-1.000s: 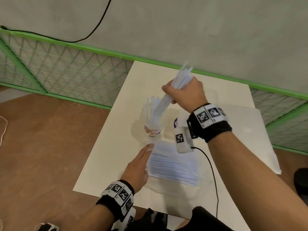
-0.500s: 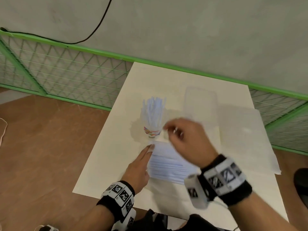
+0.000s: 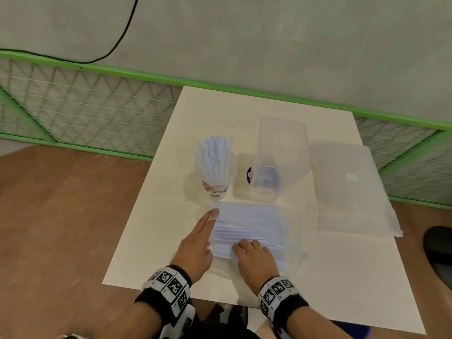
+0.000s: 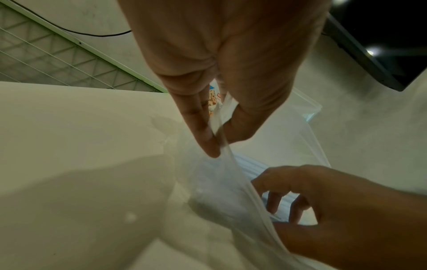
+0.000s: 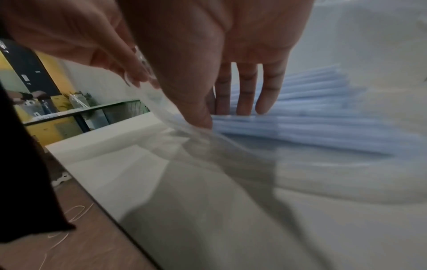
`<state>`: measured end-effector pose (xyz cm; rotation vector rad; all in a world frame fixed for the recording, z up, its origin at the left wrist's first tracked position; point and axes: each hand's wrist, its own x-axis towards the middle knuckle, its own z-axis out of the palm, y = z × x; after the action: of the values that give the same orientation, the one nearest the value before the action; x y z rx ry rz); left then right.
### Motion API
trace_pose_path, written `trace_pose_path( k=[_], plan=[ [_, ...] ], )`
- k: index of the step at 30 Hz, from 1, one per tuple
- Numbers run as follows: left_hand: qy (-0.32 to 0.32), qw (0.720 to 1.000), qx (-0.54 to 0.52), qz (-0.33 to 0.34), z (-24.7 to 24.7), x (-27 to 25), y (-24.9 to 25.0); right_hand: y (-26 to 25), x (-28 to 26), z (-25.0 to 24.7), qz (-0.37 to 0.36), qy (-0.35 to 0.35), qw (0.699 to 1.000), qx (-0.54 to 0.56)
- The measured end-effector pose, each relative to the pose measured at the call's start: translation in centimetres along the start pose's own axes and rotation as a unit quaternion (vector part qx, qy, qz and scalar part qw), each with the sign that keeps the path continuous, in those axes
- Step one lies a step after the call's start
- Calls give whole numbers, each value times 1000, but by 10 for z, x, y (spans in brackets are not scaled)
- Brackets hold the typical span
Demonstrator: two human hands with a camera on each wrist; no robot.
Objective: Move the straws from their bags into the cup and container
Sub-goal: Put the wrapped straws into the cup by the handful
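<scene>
A clear cup (image 3: 215,182) with a coloured band stands mid-table, packed with pale blue straws (image 3: 215,155). Right of it is a clear, tall container (image 3: 281,152). In front lies a clear bag (image 3: 252,216) holding more straws (image 3: 239,234). My left hand (image 3: 212,216) pinches the bag's open edge between thumb and finger (image 4: 216,144). My right hand (image 3: 241,248) reaches into the bag's mouth, its straight fingers lying on the straws' ends (image 5: 231,117). The bag's film (image 5: 175,117) is lifted over that hand.
A flat empty clear bag (image 3: 349,189) lies at the table's right side. The white table (image 3: 146,241) backs onto a green mesh fence (image 3: 85,111) and a grey wall. A dark object (image 3: 440,253) sits on the brown floor at right.
My right hand let a bundle of straws go into the cup, then came down and back into the bag. The left hand stayed at the bag's edge.
</scene>
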<state>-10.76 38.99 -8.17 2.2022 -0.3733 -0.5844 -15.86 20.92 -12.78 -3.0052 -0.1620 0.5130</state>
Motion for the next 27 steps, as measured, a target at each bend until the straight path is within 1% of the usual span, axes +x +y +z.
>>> trace_pose_path(
  k=[3, 6, 10, 13, 17, 21, 27],
  plan=[
    [-1, 1000, 1, -1, -1, -1, 1, -2, 0, 4, 8, -11, 1000, -6],
    [-5, 1000, 5, -5, -3, -4, 4, -2, 3, 9, 9, -4, 1000, -23],
    [-8, 1000, 6, -6, -3, -5, 6, -3, 4, 5, 30, -22, 999, -29],
    [-8, 1000, 8, -8, -3, -5, 5, -7, 3, -5, 18, -51, 998, -38],
    [-9, 1000, 9, -15, -2, -4, 4, -4, 5, 0, 2, -59, 996, -65],
    [-8, 1000, 12, -16, -3, -5, 5, -2, 2, 1, -1, -55, 998, -32],
    [-9, 1000, 11, -21, -3, -6, 7, 4, -6, 0, -6, -17, 1000, 21]
  ],
)
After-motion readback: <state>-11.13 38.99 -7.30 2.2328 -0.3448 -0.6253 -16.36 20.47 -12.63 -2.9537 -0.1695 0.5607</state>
